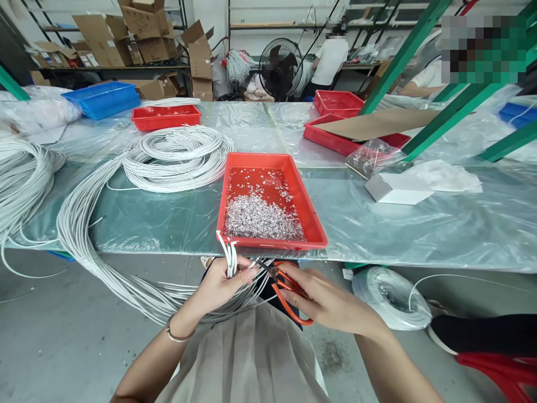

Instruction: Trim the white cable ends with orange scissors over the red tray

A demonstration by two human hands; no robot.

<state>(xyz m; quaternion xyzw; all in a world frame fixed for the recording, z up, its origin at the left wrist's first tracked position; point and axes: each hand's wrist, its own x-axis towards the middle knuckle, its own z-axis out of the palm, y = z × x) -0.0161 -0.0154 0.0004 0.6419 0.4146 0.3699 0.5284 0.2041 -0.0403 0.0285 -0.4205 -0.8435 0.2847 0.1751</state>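
Note:
My left hand (229,282) is closed round a few white cables (230,258), whose ends stick up above the fingers near the tray's front edge. In my right hand (325,296) is a pair of orange-handled pliers or cutters (296,291), with the dark jaws pointing left, close to my left fingertips. Whether the jaws touch a cable I cannot tell. A thick bundle of white cable (90,240) runs from the table down across my lap. Just beyond my hands, a red tray (309,221) holds a heap of tiny shiny metal pieces (262,219).
More coiled cable (180,157) lies on the plastic-covered table (356,229), with another coil (25,179) at far left. A white box (398,188) and green posts (428,78) stand at right. Clear tubing (392,296) lies on the floor. Other people are across the table.

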